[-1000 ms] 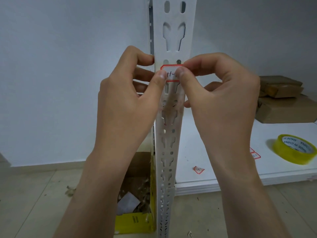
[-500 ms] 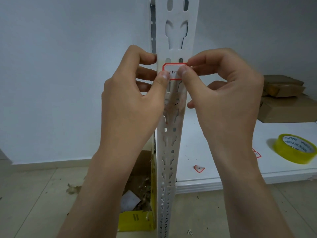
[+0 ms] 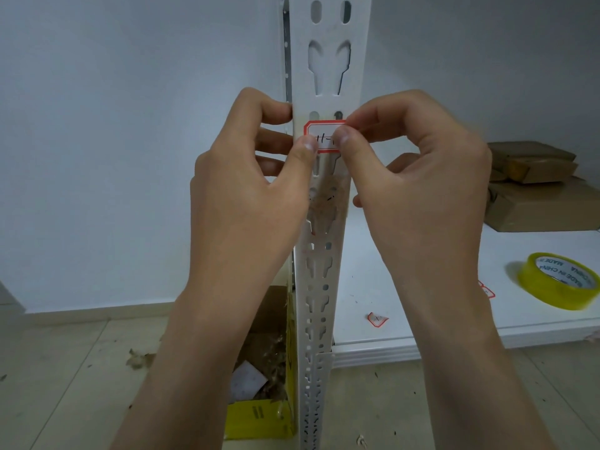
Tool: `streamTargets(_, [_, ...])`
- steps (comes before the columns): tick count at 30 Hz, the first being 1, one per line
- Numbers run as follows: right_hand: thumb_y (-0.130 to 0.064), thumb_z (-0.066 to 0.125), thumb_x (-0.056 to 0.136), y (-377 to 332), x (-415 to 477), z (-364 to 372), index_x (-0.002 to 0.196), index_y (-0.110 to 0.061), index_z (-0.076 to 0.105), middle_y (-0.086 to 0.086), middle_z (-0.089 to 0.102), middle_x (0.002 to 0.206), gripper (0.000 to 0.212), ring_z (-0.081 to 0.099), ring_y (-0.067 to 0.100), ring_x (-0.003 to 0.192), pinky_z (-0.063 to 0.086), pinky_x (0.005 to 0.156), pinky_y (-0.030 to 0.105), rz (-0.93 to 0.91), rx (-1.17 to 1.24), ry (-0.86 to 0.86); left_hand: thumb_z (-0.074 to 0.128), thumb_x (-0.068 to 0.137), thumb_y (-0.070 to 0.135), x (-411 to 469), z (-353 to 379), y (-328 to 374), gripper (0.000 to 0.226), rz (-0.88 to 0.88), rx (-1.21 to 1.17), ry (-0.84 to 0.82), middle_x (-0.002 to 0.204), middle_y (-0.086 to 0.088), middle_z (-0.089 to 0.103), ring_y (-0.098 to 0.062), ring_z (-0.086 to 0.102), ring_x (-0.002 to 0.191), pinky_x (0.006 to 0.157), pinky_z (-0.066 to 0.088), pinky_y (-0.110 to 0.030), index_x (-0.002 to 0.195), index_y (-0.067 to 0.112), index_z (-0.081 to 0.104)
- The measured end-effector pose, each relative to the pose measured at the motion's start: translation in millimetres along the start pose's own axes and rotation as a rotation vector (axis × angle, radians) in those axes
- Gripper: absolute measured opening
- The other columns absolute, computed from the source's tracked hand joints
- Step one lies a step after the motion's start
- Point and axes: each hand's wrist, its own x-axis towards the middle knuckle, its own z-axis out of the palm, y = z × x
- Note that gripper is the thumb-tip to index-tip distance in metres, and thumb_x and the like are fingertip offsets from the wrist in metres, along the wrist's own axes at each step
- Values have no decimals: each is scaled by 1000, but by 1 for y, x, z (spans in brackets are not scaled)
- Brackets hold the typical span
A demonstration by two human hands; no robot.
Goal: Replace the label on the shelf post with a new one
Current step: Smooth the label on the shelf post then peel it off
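A white perforated shelf post (image 3: 326,60) rises up the middle of the view. A white label with a red border (image 3: 324,133) and black handwriting lies across its face. My left hand (image 3: 250,186) wraps the post's left edge, its thumb pressing the label's lower left corner. My right hand (image 3: 415,177) pinches the label's right end between thumb and forefinger. Just below the label, brownish residue (image 3: 328,199) marks the post.
A white shelf board (image 3: 438,303) carries a roll of yellow tape (image 3: 560,284), torn red-bordered label scraps (image 3: 377,319) and brown cardboard parcels (image 3: 539,186). A yellow cardboard box (image 3: 259,414) with debris stands on the tiled floor left of the post.
Both hands stay on the label; the thumbs have shifted slightly along it while the view moved a little.
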Motion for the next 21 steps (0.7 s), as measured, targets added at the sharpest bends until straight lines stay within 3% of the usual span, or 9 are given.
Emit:
streamTargets(6, [-34,74,94,-1,-1,1,98,-29,71,-19,70,92,8,65,2,68,64,67,37,-7,-14,3,64,98,39,0,0,0,18,-3,-1,1,94,22,68,1,70,84,71,59,-17,110,34,53])
streamTargets(21, [-34,73,94,-3,-1,0,101,-27,70,-16,70,93,10,67,6,71,63,66,41,-12,-8,-9,65,98,36,0,0,1,17,-16,-33,-1,100,14,73,-4,71,84,70,59,-17,110,30,55])
